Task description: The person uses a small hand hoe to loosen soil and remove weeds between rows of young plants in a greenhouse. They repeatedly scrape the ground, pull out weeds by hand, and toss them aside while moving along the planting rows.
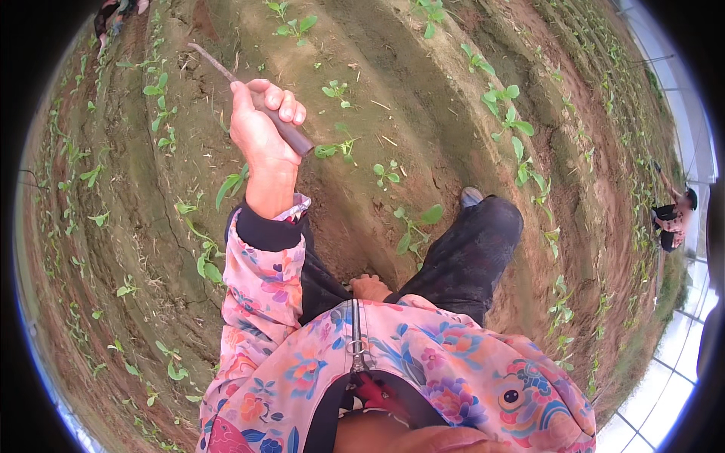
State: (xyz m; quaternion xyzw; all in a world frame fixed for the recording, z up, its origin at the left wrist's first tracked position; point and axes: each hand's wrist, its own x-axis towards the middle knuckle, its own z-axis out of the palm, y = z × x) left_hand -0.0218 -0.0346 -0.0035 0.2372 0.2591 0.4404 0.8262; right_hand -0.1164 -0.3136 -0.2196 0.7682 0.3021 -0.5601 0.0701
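Observation:
My left hand (260,124) is raised, palm up, over the soil ahead of me. Its fingers wrap round a slim hand tool (295,139) with a thick, dark brown round handle. A thin metal shank, slightly bent at its tip, points away to the far left. What kind of tool it is, I cannot tell. Low between my knees, close to the ground, is my right hand (369,288); the jacket and my leg cover much of it, and its fingers show too little to read. A leafy seedling (414,229) grows just ahead of it, beside my right leg.
Rows of green seedlings (504,106) run along ridged brown soil (340,60). A grey shoe (470,198) of mine stands between rows. One person (671,219) crouches at the far right; another person (113,16) is at the top left. Pale panels (672,340) border the field.

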